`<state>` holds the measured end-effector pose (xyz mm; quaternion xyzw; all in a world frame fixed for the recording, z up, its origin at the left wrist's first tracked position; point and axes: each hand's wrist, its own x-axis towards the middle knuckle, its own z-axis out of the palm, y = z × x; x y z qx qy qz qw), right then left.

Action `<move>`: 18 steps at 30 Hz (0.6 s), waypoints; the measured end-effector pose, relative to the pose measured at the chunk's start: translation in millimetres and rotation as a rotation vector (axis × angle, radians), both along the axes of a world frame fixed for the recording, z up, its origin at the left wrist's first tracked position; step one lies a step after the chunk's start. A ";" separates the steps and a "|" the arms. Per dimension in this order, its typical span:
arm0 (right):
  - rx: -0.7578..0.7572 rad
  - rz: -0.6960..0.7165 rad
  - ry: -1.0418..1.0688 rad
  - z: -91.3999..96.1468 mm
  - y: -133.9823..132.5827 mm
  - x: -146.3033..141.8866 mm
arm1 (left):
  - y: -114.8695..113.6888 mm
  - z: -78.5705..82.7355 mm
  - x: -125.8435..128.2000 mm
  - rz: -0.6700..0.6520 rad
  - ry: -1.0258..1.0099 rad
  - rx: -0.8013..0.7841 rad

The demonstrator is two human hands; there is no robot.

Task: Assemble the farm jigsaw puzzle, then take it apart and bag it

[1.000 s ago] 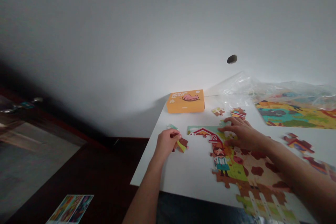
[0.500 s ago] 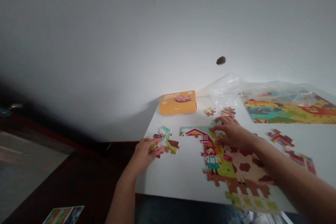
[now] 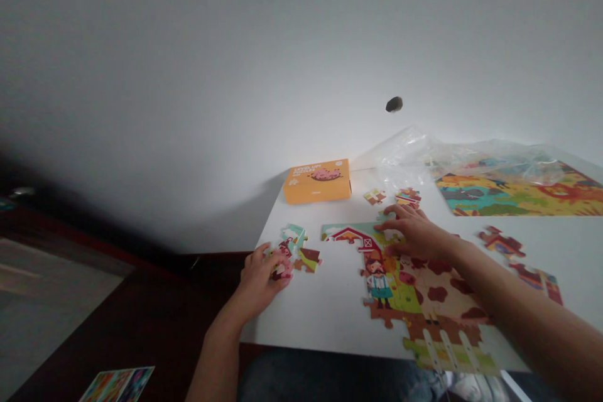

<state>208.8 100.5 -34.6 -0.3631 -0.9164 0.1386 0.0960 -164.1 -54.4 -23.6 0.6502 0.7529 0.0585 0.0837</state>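
My left hand point(image 3: 260, 276) is at the table's left edge, fingers closed on a pink and brown puzzle piece point(image 3: 283, 263). Two more loose pieces, a teal one point(image 3: 295, 236) and a brown-and-green one point(image 3: 308, 258), lie just right of it. My right hand point(image 3: 413, 232) lies flat with fingers spread on the upper part of the partly assembled farm puzzle point(image 3: 414, 301), beside its red barn point(image 3: 354, 237). The puzzle shows a farmer, a brown-spotted cow and a white fence.
An orange puzzle box point(image 3: 317, 181) stands at the back of the white table point(image 3: 325, 311). Small loose pieces point(image 3: 374, 196) lie behind my right hand, others point(image 3: 502, 242) to the right. A clear plastic bag point(image 3: 424, 151) covers a colourful picture sheet point(image 3: 518, 196). Picture cards point(image 3: 117, 384) lie on the dark floor.
My left hand drew back toward the table's left edge and took up the pink piece. My right hand stayed on the puzzle. The view shifted rightward.
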 end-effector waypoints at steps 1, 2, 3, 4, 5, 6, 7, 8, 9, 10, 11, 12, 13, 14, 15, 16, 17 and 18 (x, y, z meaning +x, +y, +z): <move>-0.001 0.000 0.004 -0.2 0.2 0.1 | 1.1 1.7 3.4 0.001 0.008 0.002; -0.002 -0.002 0.007 -0.6 0.5 0.2 | 1.9 3.5 6.5 -0.003 0.015 0.005; -0.002 -0.004 0.010 -0.9 0.7 0.3 | 2.4 5.1 9.1 -0.011 0.022 0.006; -0.003 -0.005 0.012 -1.2 0.8 0.3 | 2.3 6.6 10.7 -0.024 0.026 0.008; -0.004 -0.005 0.013 -1.5 0.9 0.3 | 1.7 7.7 11.4 -0.040 0.028 0.012; -0.004 -0.005 0.013 -1.6 0.8 0.3 | 0.6 8.5 11.0 -0.060 0.026 0.015; -0.003 -0.004 0.013 -1.6 0.7 0.3 | -0.9 8.7 9.5 -0.083 0.021 0.020; -0.001 -0.004 0.013 -1.5 0.5 0.3 | -2.6 8.4 7.3 -0.106 0.011 0.027; 0.001 -0.005 0.013 -1.3 0.3 0.3 | -4.4 7.5 4.6 -0.124 0.000 0.037; 0.005 -0.006 0.013 -1.2 0.2 0.3 | -6.0 6.0 2.1 -0.132 -0.012 0.051; 0.008 -0.007 0.012 -1.1 0.2 0.4 | -7.3 4.2 0.3 -0.125 -0.023 0.072; 0.010 -0.006 0.012 -1.3 0.4 0.5 | -8.1 2.2 -0.4 -0.099 -0.035 0.096; 0.011 -0.004 0.012 -1.7 0.7 0.6 | -8.4 0.2 0.3 -0.055 -0.042 0.116; 0.012 -0.002 0.013 -2.4 1.2 0.8 | -8.2 -1.6 2.2 0.006 -0.037 0.126; 0.013 0.001 0.013 -3.2 1.8 1.0 | -7.6 -3.0 5.1 0.075 -0.019 0.121; 0.013 0.003 0.012 -4.1 2.4 1.2 | -6.7 -3.9 8.3 0.143 0.006 0.101; 0.012 0.003 0.010 -5.0 2.9 1.4 | -5.6 -4.4 11.0 0.201 0.031 0.070; 0.011 0.001 0.007 -5.7 3.4 1.7 | -4.5 -4.6 12.7 0.241 0.047 0.036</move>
